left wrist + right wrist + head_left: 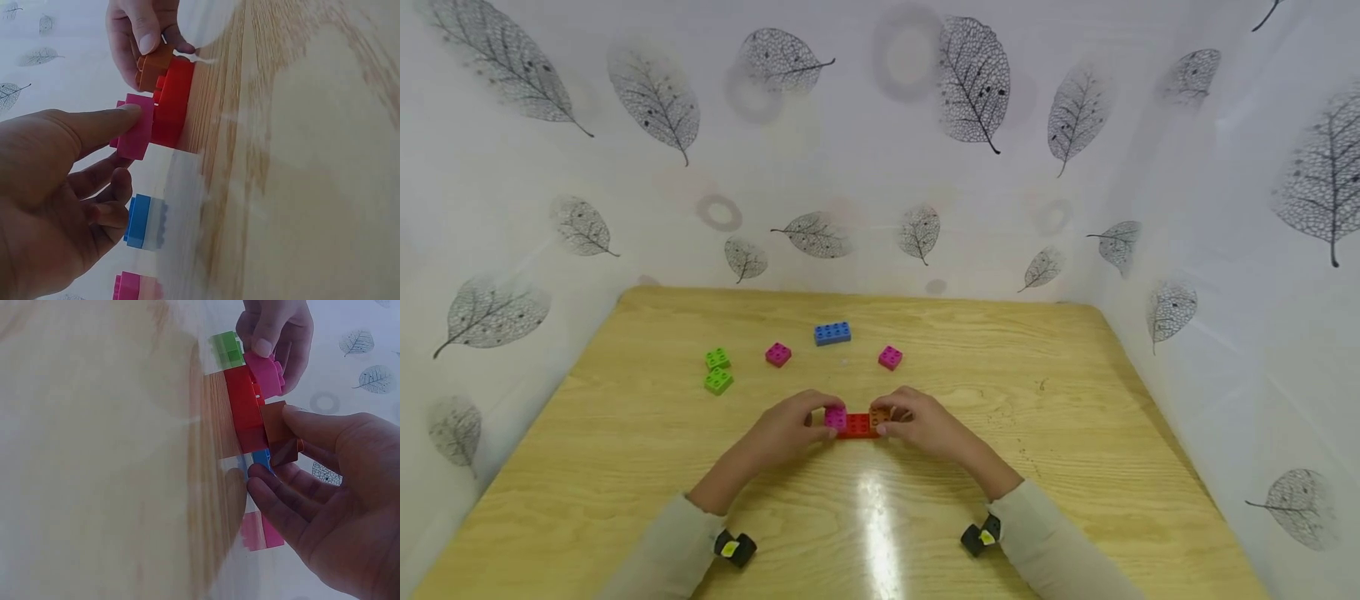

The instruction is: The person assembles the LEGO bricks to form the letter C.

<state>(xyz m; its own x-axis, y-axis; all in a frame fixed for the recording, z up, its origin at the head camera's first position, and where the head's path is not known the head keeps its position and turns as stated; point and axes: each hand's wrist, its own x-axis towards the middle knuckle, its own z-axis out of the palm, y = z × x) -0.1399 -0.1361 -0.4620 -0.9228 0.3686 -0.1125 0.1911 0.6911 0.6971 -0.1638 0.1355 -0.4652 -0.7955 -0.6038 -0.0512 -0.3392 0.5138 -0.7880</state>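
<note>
A long red building block point(857, 426) lies on the wooden table between the two hands. My left hand point(789, 428) pinches a pink block point(135, 127) between thumb and fingers at the red block's left end. The pink block is a little tilted over the red studs. At the other end, my right hand point(922, 423) pinches an orange-brown block point(279, 432), which overhangs the red block's right end slightly. Bare red studs show between the two small blocks.
Beyond the hands lie a blue block point(832, 333), a pink block point(778, 354) to its left and another pink block point(891, 357) to its right. Two green blocks point(718, 381) sit farther left. A leaf-patterned white curtain point(865, 167) surrounds the table point(1037, 375).
</note>
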